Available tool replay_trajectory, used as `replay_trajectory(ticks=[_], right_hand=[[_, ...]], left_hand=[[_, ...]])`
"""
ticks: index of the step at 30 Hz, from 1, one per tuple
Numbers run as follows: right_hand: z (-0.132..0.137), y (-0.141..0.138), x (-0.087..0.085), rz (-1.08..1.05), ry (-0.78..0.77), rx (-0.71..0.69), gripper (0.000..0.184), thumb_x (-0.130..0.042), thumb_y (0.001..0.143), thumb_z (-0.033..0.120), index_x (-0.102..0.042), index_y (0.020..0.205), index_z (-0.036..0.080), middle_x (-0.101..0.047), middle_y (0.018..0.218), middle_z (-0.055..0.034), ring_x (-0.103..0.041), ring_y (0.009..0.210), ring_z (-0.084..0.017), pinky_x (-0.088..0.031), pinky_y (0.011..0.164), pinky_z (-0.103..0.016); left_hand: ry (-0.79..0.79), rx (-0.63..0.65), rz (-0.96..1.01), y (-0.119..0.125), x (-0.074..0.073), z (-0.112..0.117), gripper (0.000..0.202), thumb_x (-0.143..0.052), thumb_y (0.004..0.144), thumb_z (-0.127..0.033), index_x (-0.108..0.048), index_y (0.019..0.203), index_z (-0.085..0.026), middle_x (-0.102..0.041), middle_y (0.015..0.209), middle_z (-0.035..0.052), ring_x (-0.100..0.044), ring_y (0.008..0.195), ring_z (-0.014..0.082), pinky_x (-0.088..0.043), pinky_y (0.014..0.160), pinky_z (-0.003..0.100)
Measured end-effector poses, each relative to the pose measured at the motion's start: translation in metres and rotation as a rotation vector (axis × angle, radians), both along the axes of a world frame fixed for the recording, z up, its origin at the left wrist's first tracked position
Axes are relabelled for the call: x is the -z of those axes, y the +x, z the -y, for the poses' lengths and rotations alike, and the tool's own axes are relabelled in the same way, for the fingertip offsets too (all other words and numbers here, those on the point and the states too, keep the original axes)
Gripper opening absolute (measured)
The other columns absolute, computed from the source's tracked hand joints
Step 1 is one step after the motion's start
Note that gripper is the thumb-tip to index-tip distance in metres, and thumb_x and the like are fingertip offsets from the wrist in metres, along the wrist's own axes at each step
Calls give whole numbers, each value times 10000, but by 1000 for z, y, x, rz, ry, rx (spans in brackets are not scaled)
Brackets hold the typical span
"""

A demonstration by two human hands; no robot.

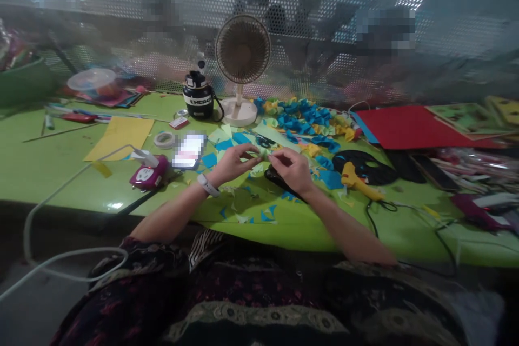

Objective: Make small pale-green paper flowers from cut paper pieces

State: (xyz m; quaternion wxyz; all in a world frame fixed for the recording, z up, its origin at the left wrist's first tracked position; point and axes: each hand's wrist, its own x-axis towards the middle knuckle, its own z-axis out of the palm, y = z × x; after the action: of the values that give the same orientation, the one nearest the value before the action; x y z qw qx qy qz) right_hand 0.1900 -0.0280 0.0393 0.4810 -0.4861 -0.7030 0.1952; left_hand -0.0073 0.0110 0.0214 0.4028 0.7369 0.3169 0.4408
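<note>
Our left hand [233, 164] and right hand [291, 170] close narrowly on a small pale green paper piece [261, 154] between the fingertips; a light, even pinch suits it, with blue paper scraps [330, 179] just beyond the fingers

The dark, almost black garment [259, 286] is printed with small maroon-pink flowers, and its sleeves [117, 259] end above the bare forearms. An olive and cream paisley border [255, 316] crosses the front, below a black-and-white zebra-striped panel [205, 246]. A white strap watch [208, 185] sits just above the left hand [233, 165].
</note>
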Motion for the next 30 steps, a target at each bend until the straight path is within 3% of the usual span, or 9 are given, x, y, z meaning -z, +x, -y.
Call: replay_trajectory(ticks=[3,6,9,13,17,20,25,28,30], right_hand=[[0,0,-2,-110,-100,-15,280,-669,804,475,-671,765,198,-631,642,-3,-532,538,-135,-436,522,-273],[2,-2,-6,-208,-193,-29,321,-698,766,521,-668,757,202,-575,572,24,-493,471,-120,-411,473,-266],[7,-4,-9,-248,-223,-30,341,-720,737,536,-670,749,198,-571,564,26,-484,458,-111,-411,465,-261],[15,-6,-11,-206,-171,-18,317,-712,757,508,-672,729,195,-587,590,17,-485,491,-108,-402,483,-256],[17,-4,-10,-208,-165,-20,305,-707,767,500,-675,744,198,-604,624,12,-473,493,-106,-393,482,-259],[16,-5,-6,-258,-181,-17,316,-712,756,508,-662,747,196,-593,615,17,-475,485,-105,-396,480,-260],[16,-8,4,-292,-239,-24,328,-676,777,533,-640,773,206,-563,583,32,-494,464,-111,-430,482,-263],[20,10,5,-106,-256,-12,310,-599,854,511,-663,884,209,-653,694,-7,-577,526,-139,-493,539,-288],[24,40,2,139,-195,81,280,-556,902,456,-674,977,212,-718,870,-50,-646,657,-160,-531,657,-302]], left_hand=[[-195,56,79,-1,-3,0,377,-738,787,-480,-579,938,-173,-662,796,16,-714,717,156,-607,558,236],[-390,194,111,-4,-6,-1,409,-756,775,-479,-518,934,-186,-676,856,25,-752,737,195,-614,543,250],[-440,267,121,-7,-8,-1,391,-756,789,-443,-487,930,-197,-692,895,34,-759,723,188,-613,553,238],[-504,306,125,-9,-13,1,410,-776,773,-432,-486,955,-207,-712,987,54,-767,837,221,-615,571,243],[-617,407,64,-9,-17,4,465,-799,743,-475,-477,953,-215,-750,973,78,-766,720,220,-594,525,246],[-612,354,103,-5,-15,4,476,-813,727,-467,-468,930,-210,-760,910,74,-761,689,214,-572,499,228],[-523,211,201,1,-6,3,484,-856,674,-417,-469,856,-190,-713,743,-5,-759,717,192,-584,542,215],[-429,170,205,1,-5,2,477,-863,664,-404,-474,824,-179,-695,695,-19,-749,674,167,-582,552,201],[-372,141,212,0,-5,0,470,-865,662,-400,-482,813,-176,-697,683,-15,-746,664,161,-587,562,204]])
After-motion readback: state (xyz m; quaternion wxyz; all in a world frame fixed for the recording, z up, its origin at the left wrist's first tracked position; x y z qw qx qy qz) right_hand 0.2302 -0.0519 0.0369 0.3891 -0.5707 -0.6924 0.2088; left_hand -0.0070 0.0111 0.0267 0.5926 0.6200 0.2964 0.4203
